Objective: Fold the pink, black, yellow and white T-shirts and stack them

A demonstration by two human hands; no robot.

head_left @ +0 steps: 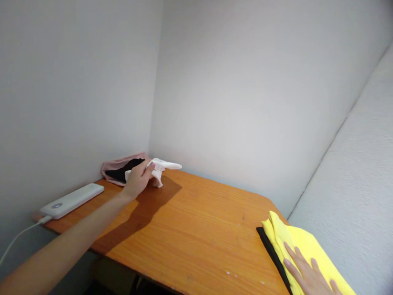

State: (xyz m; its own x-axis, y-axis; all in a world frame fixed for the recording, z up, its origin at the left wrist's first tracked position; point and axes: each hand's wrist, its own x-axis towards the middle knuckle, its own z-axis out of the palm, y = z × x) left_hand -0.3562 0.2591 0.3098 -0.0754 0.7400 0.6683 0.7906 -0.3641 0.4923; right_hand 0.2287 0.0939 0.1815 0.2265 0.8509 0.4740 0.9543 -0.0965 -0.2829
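Note:
At the far left of the table, my left hand [139, 178] is closed on a crumpled white cloth [161, 166], whose end sticks out to the right. Just behind that hand lies a pile of pink fabric [112, 166] and black fabric [121, 171]. My right hand [307, 270] rests flat with spread fingers on a folded yellow cloth [310, 241] at the right edge. A folded black cloth [273, 252] shows from under the yellow one. What kind of garments these are, I cannot tell.
A white power bank [73, 200] with a white cable [23, 233] plugged in lies along the table's left edge. The orange wooden table [202, 229] stands in a corner against pale walls [233, 90]. Small white specks mark its front part.

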